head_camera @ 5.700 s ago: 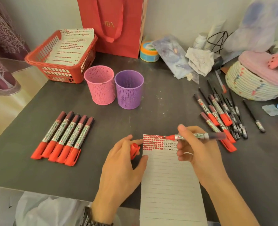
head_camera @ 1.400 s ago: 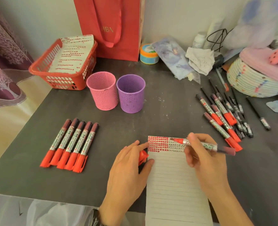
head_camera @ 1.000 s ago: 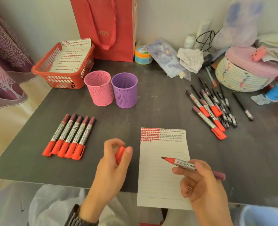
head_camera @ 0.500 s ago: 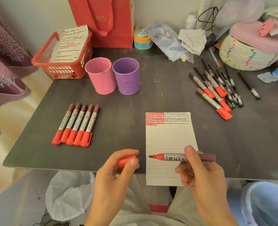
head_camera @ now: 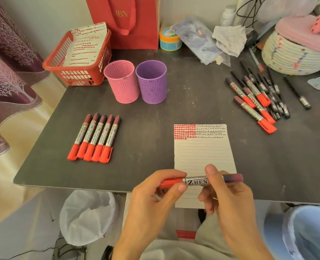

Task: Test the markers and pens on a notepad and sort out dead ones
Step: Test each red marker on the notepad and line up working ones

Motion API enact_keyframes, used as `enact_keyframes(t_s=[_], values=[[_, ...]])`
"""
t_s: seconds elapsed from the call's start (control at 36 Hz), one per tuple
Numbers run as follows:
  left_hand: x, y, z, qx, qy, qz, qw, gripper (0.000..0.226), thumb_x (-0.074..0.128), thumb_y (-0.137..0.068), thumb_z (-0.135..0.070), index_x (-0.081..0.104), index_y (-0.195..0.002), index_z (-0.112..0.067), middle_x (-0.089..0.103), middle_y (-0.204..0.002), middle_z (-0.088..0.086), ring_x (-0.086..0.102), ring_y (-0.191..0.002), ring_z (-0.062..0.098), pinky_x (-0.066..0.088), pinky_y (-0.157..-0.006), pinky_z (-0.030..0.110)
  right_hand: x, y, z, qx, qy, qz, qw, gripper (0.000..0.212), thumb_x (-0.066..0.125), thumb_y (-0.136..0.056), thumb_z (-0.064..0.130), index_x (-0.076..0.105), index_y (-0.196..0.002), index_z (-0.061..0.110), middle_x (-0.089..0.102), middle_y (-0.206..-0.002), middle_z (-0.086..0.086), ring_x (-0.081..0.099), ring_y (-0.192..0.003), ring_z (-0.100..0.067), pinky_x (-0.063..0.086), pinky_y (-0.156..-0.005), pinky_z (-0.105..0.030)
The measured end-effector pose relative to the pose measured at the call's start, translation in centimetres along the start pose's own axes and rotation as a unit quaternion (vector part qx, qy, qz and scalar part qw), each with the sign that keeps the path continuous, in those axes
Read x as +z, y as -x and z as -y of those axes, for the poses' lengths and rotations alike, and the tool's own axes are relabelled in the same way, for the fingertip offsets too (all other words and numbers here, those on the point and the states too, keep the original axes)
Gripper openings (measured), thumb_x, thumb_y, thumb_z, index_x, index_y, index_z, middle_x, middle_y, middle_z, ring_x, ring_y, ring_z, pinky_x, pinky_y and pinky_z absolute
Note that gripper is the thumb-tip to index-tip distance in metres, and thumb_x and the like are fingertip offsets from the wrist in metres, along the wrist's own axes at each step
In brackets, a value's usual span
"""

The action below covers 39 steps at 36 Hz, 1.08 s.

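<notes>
- The left hand has its fingers curled tight round the red cap of a marker, thumb pressed on the near side.
- The right hand pinches the same marker's silver barrel, with the index finger on top and the thumb beneath. The dark maroon tail sticks out to the right of those fingers.
- The marker lies level between the two sets of fingers, above the near end of the notepad and not touching it (the label reads "ZHEN").
- Just beyond the fingers the notepad lies flat on the desk. Its near edge overhangs the desk's rim, and its far top lines carry red blocks on the left and dark scribbles on the right.
- Beyond and left of the left fingers, a row of five red markers lies side by side, caps toward the person.
- Beyond and right of the right fingers lies a heap of markers and pens, with one black pen apart from it further right.
- Further beyond the left fingers stand a pink cup and a purple cup, close together. A red basket holding marked paper is left of them.
</notes>
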State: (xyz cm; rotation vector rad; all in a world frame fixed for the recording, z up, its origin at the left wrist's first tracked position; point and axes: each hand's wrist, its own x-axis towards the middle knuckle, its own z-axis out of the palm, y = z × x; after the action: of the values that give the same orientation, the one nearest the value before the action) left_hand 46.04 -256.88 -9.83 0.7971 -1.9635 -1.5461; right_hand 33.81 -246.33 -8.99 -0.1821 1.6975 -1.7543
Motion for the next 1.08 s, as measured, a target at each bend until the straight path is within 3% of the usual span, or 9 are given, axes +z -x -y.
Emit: enact_keyframes(t_s=[0.19,0.36,0.44,0.56,0.69,0.81,0.92,1.0,1.08], values=[[-0.5,-0.3,0.0,0.024,-0.049,0.010,0.998,0.026,0.073,-0.078,-0.053,0.071,-0.103,-0.044,0.073,-0.094,-0.020,0.068,-0.085,0.005,0.046,-0.071,0.008,-0.3,-0.3,-0.4,0.021,0.003,-0.007,1.000,0.061,0.072,-0.060,0.071,0.070,-0.060,0.011,0.055,-0.046,-0.010,0.044,-0.036,-0.016,0.035,-0.035,-0.022],[-1.5,-0.5,0.6,0.021,-0.059,0.016,0.998,0.023,0.073,-0.079,-0.049,0.072,-0.102,-0.043,0.074,-0.095,-0.018,0.069,-0.090,0.007,0.046,-0.074,0.009,-1.2,-0.9,0.2,-0.002,-0.001,0.083,0.997,0.073,0.078,-0.050,0.082,0.074,-0.082,0.017,0.067,-0.064,-0.014,0.050,-0.042,-0.019,0.039,-0.038,-0.025],[-2.2,-0.5,0.6,0.024,-0.070,0.019,0.997,0.023,0.072,-0.080,-0.050,0.072,-0.103,-0.044,0.074,-0.096,-0.019,0.068,-0.089,0.006,0.046,-0.073,0.009,-2.6,-1.2,1.2,-0.020,0.038,0.140,0.989,0.061,0.080,-0.058,0.076,0.074,-0.088,0.022,0.069,-0.069,-0.016,0.049,-0.043,-0.020,0.040,-0.041,-0.023],[-2.8,-0.5,0.6,0.016,-0.082,0.048,0.995,0.022,0.073,-0.081,-0.050,0.072,-0.101,-0.042,0.074,-0.092,-0.016,0.064,-0.080,0.007,0.043,-0.070,0.010,-3.5,-0.8,1.8,-0.035,0.194,0.260,0.945,0.029,0.071,-0.079,0.042,0.072,-0.106,0.031,0.070,-0.077,-0.006,0.050,-0.047,-0.013,0.043,-0.046,-0.024],[-4.1,-0.4,0.4,0.012,-0.083,0.052,0.995,0.035,0.073,-0.083,-0.049,0.065,-0.116,-0.041,0.072,-0.092,-0.010,0.060,-0.072,0.013,0.047,-0.070,0.018,-2.8,0.2,0.8,-0.068,0.259,0.270,0.925,0.033,0.064,-0.081,0.055,0.069,-0.113,0.046,0.066,-0.073,0.010,0.051,-0.057,-0.002,0.039,-0.051,-0.011],[-4.8,-0.3,0.3,0.009,-0.045,0.043,0.998,0.068,0.075,-0.081,-0.055,0.045,-0.140,-0.042,0.066,-0.120,-0.005,0.065,-0.102,0.024,0.051,-0.084,0.034,-1.5,0.9,-0.2,-0.042,0.156,0.238,0.958,0.024,0.065,-0.089,0.047,0.074,-0.108,0.034,0.051,-0.056,0.007,0.040,-0.045,-0.004,0.034,-0.044,-0.015],[-5.4,-0.4,0.0,-0.008,0.195,-0.011,0.981,0.068,0.072,-0.082,-0.057,0.053,-0.139,-0.027,0.059,-0.137,0.007,0.058,-0.123,0.028,0.050,-0.097,0.039,-0.2,1.9,-1.1,-0.010,0.072,0.210,0.975,0.025,0.067,-0.080,0.037,0.077,-0.101,0.028,0.044,-0.056,0.000,0.034,-0.042,-0.009,0.032,-0.040,-0.016],[-5.4,-1.0,-0.6,-0.070,0.408,-0.066,0.908,0.056,0.074,-0.077,-0.051,0.068,-0.122,-0.017,0.066,-0.125,0.012,0.062,-0.115,0.030,0.054,-0.092,0.038,0.7,2.6,-1.9,0.002,0.049,0.210,0.977,0.015,0.072,-0.090,0.036,0.077,-0.100,0.026,0.043,-0.053,0.005,0.035,-0.041,-0.007,0.032,-0.041,-0.015],[-4.7,-1.8,-0.9,-0.088,0.473,-0.103,0.871,0.034,0.068,-0.083,-0.045,0.072,-0.102,-0.017,0.069,-0.105,0.006,0.067,-0.095,0.027,0.055,-0.081,0.037,1.4,3.2,-2.7,0.004,0.064,0.226,0.972,0.023,0.065,-0.086,0.036,0.077,-0.104,0.029,0.044,-0.051,0.011,0.037,-0.042,-0.004,0.032,-0.043,-0.014]])
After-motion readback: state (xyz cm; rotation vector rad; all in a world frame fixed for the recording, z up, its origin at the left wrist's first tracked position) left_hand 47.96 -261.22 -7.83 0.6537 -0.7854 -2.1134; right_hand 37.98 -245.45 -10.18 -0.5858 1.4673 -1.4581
